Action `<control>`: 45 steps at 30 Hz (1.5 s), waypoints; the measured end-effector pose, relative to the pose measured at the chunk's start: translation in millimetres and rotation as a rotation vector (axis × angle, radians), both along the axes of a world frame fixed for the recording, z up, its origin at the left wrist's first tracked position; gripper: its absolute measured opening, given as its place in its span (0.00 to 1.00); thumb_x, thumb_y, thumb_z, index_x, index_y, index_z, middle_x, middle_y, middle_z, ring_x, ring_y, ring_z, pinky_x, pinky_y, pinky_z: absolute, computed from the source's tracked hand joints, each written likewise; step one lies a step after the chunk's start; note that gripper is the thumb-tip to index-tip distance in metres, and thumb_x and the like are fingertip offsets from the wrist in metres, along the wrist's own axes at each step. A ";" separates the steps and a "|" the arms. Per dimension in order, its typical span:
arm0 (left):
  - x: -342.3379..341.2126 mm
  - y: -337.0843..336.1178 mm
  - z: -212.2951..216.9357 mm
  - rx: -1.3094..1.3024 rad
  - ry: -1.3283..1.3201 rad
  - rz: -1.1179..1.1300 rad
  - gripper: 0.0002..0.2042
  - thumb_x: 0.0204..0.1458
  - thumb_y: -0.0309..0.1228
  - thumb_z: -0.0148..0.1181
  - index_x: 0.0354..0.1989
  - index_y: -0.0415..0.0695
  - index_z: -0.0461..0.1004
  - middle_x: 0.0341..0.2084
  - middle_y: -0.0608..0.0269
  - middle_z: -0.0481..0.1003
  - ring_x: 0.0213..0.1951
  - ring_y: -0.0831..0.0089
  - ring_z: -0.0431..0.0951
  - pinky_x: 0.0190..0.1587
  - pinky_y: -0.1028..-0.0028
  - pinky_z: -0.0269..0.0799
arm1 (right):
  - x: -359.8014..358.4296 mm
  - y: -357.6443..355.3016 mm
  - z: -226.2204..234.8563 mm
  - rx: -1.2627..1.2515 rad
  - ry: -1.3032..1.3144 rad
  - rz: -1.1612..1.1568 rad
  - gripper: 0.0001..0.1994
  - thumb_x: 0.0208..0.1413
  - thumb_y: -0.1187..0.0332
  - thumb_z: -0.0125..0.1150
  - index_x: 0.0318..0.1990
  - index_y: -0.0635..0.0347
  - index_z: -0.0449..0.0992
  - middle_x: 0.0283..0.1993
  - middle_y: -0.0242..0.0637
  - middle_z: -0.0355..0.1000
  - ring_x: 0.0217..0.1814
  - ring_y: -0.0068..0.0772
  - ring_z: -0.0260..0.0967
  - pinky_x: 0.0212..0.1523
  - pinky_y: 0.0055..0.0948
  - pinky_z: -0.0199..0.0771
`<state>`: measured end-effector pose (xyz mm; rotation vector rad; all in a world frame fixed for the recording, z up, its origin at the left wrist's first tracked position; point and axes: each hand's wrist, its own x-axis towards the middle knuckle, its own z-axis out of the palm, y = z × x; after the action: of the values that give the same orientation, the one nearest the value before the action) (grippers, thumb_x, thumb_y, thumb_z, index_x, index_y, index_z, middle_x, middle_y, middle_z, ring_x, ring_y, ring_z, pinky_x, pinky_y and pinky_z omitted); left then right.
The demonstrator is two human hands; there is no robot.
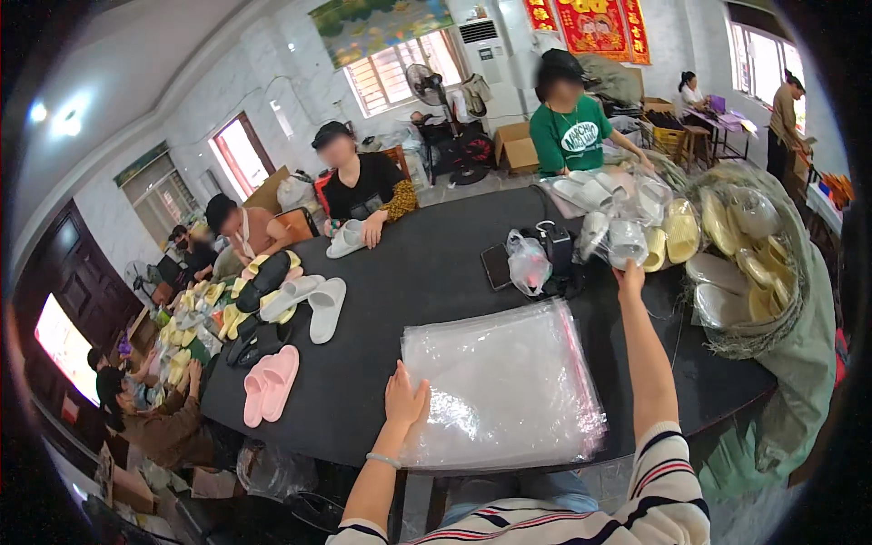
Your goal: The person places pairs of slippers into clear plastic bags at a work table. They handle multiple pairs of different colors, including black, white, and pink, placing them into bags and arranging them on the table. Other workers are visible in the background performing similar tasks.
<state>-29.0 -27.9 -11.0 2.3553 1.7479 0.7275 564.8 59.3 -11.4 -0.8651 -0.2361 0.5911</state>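
Observation:
A stack of clear plastic bags (500, 386) lies flat on the black table in front of me. My left hand (404, 398) rests on the stack's left edge, fingers stretched out and thumb apart. Farther off to the right, my right hand (629, 277) is closed on the near end of a pair of white slippers in a clear bag (627, 238). Its fingertips are partly hidden by the plastic. Around that pair lie more bagged slippers, among them a yellow pair (679, 232) and white ones (590, 193).
A wide sack (754, 341) holding bagged slippers stands at the right. Beyond the stack are a phone (496, 267) and a small plastic bag (529, 263). Pink slippers (271, 385) and white slippers (325, 309) lie left. Several people work around the black table (363, 381).

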 end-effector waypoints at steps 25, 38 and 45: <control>-4.3 1.1 -0.2 0.010 0.003 -0.062 0.27 0.59 0.44 0.47 0.66 0.52 0.58 0.64 0.45 0.57 0.64 0.53 0.58 0.66 0.56 0.49 | -175.0 -264.7 146.1 0.617 0.786 0.557 0.12 0.51 0.76 0.55 0.42 0.74 0.72 0.43 0.48 0.73 0.46 0.42 0.71 0.46 0.31 0.79; -4.7 2.0 -6.5 0.091 0.090 -0.056 0.28 0.58 0.47 0.48 0.66 0.52 0.58 0.61 0.45 0.61 0.63 0.54 0.60 0.65 0.55 0.51 | -414.4 -241.2 114.4 0.371 1.025 0.865 0.15 0.63 0.62 0.50 0.52 0.61 0.69 0.48 0.38 0.73 0.50 0.36 0.71 0.49 0.35 0.73; -3.7 2.9 -8.7 0.099 0.102 -0.061 0.28 0.58 0.47 0.47 0.66 0.52 0.58 0.60 0.44 0.62 0.62 0.52 0.62 0.64 0.54 0.52 | -454.6 -292.5 66.0 -0.190 0.635 1.708 0.14 0.64 0.61 0.50 0.48 0.62 0.70 0.44 0.34 0.70 0.44 0.28 0.68 0.49 0.24 0.68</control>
<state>-32.7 -25.0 -19.7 2.5413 1.7076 0.7123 110.2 -233.3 54.7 -0.4252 -0.3002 2.4519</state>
